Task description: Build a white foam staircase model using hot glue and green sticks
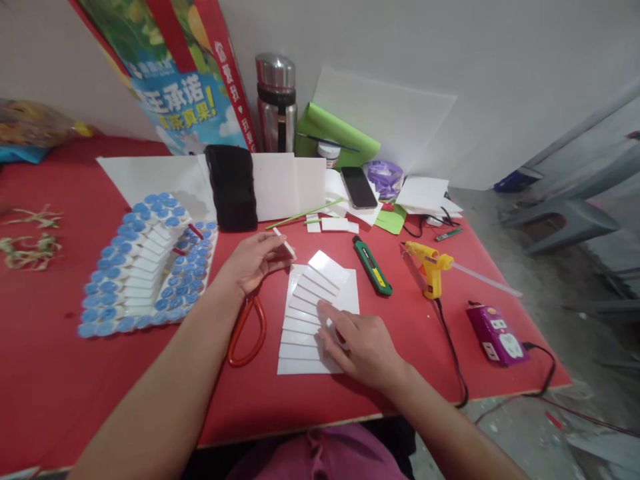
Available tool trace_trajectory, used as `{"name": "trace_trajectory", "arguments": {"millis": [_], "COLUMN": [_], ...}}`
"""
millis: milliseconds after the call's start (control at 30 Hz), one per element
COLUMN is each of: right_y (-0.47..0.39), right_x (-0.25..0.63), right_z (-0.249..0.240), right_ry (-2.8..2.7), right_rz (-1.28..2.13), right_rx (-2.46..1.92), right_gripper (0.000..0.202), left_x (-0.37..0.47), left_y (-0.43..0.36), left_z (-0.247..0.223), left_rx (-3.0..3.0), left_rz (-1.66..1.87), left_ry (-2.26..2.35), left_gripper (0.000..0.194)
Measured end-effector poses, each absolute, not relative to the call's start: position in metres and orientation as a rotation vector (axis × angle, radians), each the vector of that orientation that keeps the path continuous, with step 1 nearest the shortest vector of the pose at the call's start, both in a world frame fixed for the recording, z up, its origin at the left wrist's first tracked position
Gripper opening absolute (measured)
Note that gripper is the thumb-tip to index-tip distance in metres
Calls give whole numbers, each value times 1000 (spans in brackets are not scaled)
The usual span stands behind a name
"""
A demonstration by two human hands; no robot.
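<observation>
My left hand (257,259) pinches a small white strip (285,244) above the red table. Below it and to the right lies a white board (350,287) carrying a curved, overlapping row of white strips (304,315), like steps. My right hand (357,340) rests on the right side of these strips, its fingers apart, with nothing visible in it. Orange-handled scissors (249,333) lie partly under my left hand; their blades are hidden.
A green cutter (373,265), a yellow glue gun (429,265) and a purple power box (497,335) stand to the right. Left is a model with blue caps (107,288). A black case (231,188), phone (359,187) and steel flask (277,103) are behind.
</observation>
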State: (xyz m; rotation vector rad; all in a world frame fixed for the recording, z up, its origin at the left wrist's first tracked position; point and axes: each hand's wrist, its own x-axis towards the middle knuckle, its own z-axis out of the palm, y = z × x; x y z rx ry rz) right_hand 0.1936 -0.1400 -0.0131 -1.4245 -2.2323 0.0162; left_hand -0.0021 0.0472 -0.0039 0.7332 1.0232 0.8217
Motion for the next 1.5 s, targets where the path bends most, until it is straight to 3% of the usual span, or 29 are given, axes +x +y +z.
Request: {"name": "trace_trajectory", "arguments": {"millis": [900, 1100, 1267, 1400, 1500], "right_y": [-134, -134, -141, -155, -162], "right_x": [197, 198, 247, 314, 348], "right_z": [-12, -4, 11, 13, 5], "right_ry": [-2054, -1928, -1646, -1445, -1340], "right_rz": [14, 34, -200, -367, -273], "right_rx": [-1471, -1491, -1783, -2116, -2351], "right_gripper": [50, 42, 26, 39, 50], "left_x": [-2, -3, -3, -2, -1], "left_y": [47, 48, 49, 48, 48], "left_z": [-6, -5, -4, -4, -4], "left_rx": [735, 744, 747, 752, 754], "left_rz": [830, 828, 837, 839, 843], "left_ry": [1009, 1004, 1014, 1012, 1013], "left_gripper": [15, 16, 13, 10, 10]}}
